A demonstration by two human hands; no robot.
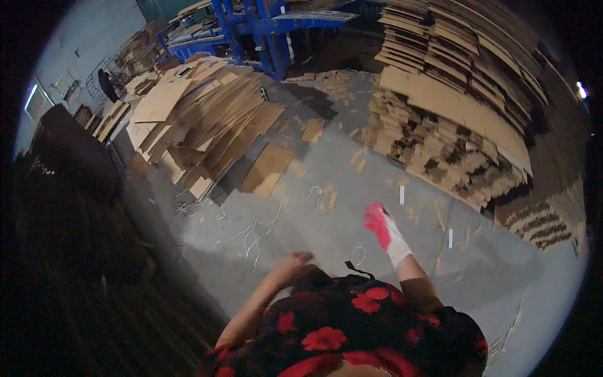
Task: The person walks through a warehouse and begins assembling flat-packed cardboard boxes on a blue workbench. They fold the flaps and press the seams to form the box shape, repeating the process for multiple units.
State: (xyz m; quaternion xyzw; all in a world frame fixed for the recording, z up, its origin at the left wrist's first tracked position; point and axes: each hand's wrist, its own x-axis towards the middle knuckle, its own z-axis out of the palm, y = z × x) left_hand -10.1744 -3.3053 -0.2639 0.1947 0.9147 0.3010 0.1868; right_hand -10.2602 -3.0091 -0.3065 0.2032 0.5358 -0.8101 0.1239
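My right hand (384,231) wears a white knit glove with a pink-red coated palm and fingers. It hangs in front of me over the grey floor, its fingers loosely extended and nothing visible in them. My left hand (298,261) is bare and held close to my waist, beside my black garment with red flowers (325,338). It is smeared and dark, so its fingers cannot be made out. A dark strap end (358,270) sticks out from the garment between the two hands.
A slanting heap of flat cardboard sheets (201,119) lies ahead left. Tall stacked cardboard (458,107) stands on the right. White cords (254,235) and cardboard scraps (331,200) litter the grey floor (295,220). Blue machinery (251,31) stands at the back; a dark stack (75,207) lines the left.
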